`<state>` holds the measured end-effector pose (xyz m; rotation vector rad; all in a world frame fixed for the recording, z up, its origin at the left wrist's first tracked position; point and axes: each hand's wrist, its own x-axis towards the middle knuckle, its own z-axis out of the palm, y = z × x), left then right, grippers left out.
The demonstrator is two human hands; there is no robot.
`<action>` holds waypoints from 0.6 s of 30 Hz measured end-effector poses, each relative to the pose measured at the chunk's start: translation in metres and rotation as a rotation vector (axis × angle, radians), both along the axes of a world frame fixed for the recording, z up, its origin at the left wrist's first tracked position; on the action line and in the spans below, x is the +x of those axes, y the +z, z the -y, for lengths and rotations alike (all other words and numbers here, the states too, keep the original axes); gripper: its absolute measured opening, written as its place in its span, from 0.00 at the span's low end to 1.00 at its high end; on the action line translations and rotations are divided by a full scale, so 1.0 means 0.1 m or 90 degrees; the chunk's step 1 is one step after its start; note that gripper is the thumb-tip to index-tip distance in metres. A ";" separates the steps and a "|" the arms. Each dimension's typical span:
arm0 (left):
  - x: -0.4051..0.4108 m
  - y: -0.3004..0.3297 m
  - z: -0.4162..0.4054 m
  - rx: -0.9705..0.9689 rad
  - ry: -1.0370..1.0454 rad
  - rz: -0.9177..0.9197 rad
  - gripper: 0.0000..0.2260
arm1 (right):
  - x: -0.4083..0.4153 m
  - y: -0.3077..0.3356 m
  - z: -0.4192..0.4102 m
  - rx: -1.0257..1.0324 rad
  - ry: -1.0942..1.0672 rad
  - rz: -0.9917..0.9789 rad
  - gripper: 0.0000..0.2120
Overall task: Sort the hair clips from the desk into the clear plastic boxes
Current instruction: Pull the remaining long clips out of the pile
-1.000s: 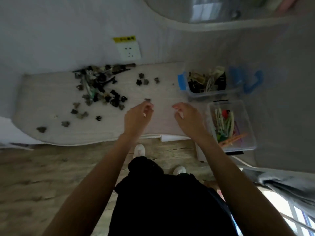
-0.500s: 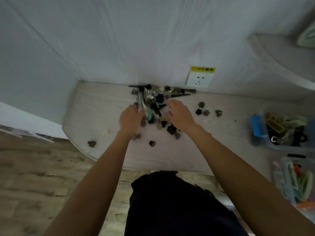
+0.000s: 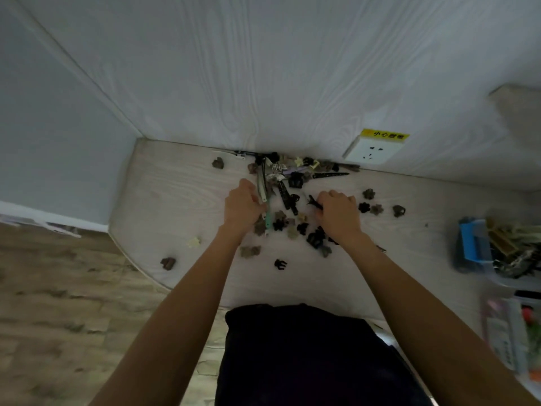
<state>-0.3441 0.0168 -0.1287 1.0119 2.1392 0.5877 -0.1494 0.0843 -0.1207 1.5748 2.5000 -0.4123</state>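
A pile of hair clips lies on the pale desk against the wall, mostly small dark and brown claw clips with several long slim ones. My left hand is curled at the pile's left side, its fingers on a long green-and-white clip. On the right of the pile my right hand pinches a black slim clip. Two clear plastic boxes stand at the far right: one with a blue latch and one at the desk's near corner, both holding clips.
Loose claw clips are scattered around: a brown one near the desk's left edge, a black one in front, three to the right. A wall socket with a yellow label sits above the desk. Wooden floor lies to the left.
Both hands travelled left from near the boxes to the pile. In the last half second they curled around clips, the right one now pinching a black slim clip.
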 end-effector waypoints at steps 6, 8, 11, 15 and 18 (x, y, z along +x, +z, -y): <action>0.02 0.02 0.07 0.001 0.060 0.016 0.16 | 0.06 0.10 -0.12 -0.081 -0.123 -0.161 0.10; 0.03 0.03 0.10 -0.018 0.053 -0.013 0.17 | 0.06 0.18 -0.16 -0.087 -0.129 -0.189 0.08; 0.04 0.04 0.07 -0.038 0.046 -0.049 0.17 | -0.02 0.20 -0.14 -0.128 -0.096 -0.152 0.05; 0.02 0.09 -0.05 -0.059 0.026 -0.057 0.16 | -0.22 0.10 -0.07 -0.164 -0.090 -0.113 0.10; -0.03 0.12 -0.06 -0.081 -0.004 -0.046 0.16 | -0.28 0.05 -0.08 -0.156 -0.074 -0.066 0.13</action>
